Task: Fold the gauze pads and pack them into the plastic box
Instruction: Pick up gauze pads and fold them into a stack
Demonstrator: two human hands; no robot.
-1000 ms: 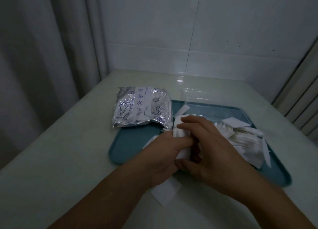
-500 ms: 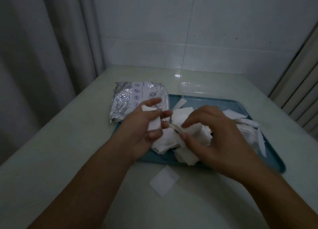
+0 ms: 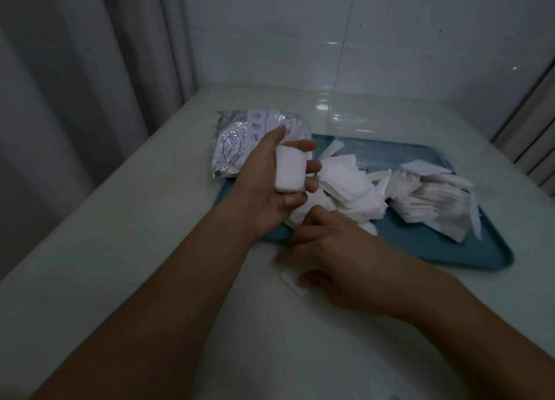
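The left hand (image 3: 270,186) grips a small folded white gauze wad (image 3: 289,171), long axis upright, above the teal plastic tray (image 3: 468,249); the right hand (image 3: 339,255), nearer, presses curled fingers onto a loose white gauze square (image 3: 295,282) on the pale desk (image 3: 120,249); unfolded white gauze heaps (image 3: 390,195) lie just right; tiled walls, grey curtain (image 3: 75,69).

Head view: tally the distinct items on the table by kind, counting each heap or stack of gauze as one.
Teal tray: 1
Silver foil packet: 1
Loose gauze heaps: 2
Folded gauze stack in left hand: 1
Single gauze pad under right hand: 1
Total: 6
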